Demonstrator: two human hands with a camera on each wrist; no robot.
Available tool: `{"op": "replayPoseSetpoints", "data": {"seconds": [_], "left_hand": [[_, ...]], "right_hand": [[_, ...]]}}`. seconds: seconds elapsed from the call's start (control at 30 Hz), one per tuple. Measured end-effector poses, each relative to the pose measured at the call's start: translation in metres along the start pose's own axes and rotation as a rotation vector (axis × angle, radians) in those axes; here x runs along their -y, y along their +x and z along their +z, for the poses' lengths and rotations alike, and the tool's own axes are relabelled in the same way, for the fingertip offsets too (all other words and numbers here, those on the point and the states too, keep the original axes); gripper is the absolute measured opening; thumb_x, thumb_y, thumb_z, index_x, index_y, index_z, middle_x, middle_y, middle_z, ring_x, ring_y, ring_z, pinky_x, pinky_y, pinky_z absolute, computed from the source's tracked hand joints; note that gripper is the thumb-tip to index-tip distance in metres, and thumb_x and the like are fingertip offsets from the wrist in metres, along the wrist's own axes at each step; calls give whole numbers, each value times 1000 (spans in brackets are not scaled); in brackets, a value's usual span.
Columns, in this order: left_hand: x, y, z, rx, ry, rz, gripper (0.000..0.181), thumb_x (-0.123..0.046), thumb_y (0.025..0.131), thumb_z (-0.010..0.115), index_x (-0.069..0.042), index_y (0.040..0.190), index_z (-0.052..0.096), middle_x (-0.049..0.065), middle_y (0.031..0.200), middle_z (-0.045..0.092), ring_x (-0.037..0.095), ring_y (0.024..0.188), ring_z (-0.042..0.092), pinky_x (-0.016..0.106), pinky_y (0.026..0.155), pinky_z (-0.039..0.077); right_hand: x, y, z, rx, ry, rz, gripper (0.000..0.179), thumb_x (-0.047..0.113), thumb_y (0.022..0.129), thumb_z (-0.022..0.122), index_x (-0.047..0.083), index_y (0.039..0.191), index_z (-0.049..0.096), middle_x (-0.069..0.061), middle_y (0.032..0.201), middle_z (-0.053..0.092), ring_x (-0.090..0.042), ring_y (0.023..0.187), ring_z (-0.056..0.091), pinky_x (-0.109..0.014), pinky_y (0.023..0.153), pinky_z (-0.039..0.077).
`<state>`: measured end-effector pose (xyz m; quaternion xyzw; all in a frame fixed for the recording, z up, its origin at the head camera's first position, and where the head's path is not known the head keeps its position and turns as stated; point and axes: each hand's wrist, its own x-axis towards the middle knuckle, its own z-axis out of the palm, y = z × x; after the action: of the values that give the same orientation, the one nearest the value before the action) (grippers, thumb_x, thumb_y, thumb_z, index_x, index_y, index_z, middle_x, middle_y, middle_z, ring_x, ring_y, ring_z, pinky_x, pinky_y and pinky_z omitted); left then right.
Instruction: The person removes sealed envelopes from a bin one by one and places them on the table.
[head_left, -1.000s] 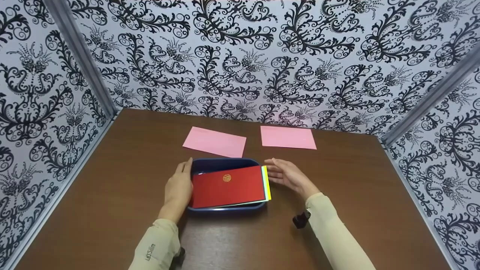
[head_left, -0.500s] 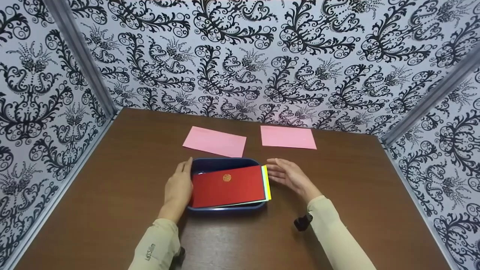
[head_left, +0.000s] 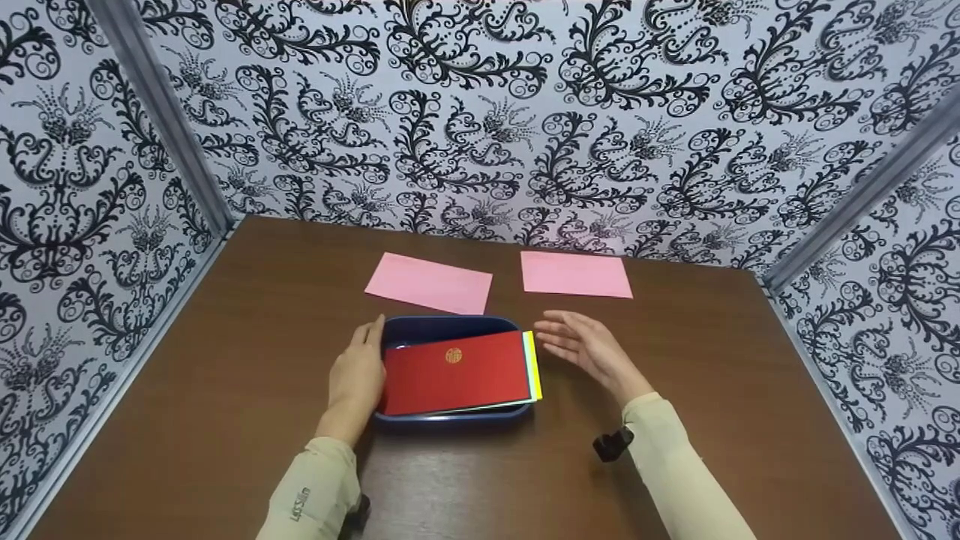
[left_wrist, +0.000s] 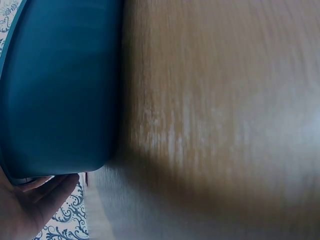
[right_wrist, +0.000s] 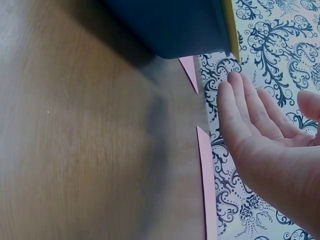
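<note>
Tabletop [head_left: 187, 337] in brown wood grain meets patterned panels [head_left: 465, 112] on three sides; two pink sheets [head_left: 430, 283] lie toward its back edge. We find the blue tray [head_left: 427, 328] mid-table, a red sheet [head_left: 457, 379] lying over a yellow sheet [head_left: 535, 367] that juts past the right rim. From the left wrist, we see the long outer wall and the left hand [head_left: 358, 379] against the tray's end; whether it grips, we cannot tell. From the right wrist, we see the right hand's [head_left: 589, 349] palm, fingers loosely extended, holding nothing, just beside the tray. Both side edges stand well apart.
</note>
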<state>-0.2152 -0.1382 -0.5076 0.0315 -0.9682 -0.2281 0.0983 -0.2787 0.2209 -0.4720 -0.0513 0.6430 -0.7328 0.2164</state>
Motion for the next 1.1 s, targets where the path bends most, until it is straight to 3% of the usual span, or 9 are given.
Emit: {"op": "replayPoseSetpoints", "data": {"seconds": [0.2, 0.47, 0.77, 1.1], "left_hand": [[0, 0, -1, 8, -11, -3, 63, 0, 90, 56, -9, 150, 43, 19, 140, 54, 45, 86, 69, 55, 76, 58], [-1, 0, -1, 18, -20, -11, 63, 0, 89, 57, -9, 150, 43, 19, 141, 54, 44, 85, 69, 54, 76, 59], [-1, 0, -2, 14, -20, -7, 63, 1, 89, 57, -8, 150, 43, 19, 141, 54, 43, 83, 68, 54, 77, 58], [-1, 0, 1, -12, -19, -7, 59, 1, 92, 52, -9, 150, 44, 18, 140, 55, 42, 82, 69, 53, 76, 59]], "right_hand": [[2, -2, -1, 2, 23, -10, 52, 30, 108, 41, -4, 146, 41, -15, 134, 64, -24, 121, 65, -40, 108, 49], [5, -6, 0, 18, 32, -19, 58, 30, 108, 38, -10, 150, 31, -15, 134, 64, -25, 123, 64, -38, 108, 49], [9, -12, 3, 47, 51, -30, 45, 29, 108, 39, 0, 142, 48, -14, 134, 65, -26, 123, 63, -40, 109, 48], [11, -17, 9, 51, 27, -18, 47, 26, 108, 39, -3, 145, 43, -20, 139, 60, -27, 125, 63, -41, 108, 48]]}}
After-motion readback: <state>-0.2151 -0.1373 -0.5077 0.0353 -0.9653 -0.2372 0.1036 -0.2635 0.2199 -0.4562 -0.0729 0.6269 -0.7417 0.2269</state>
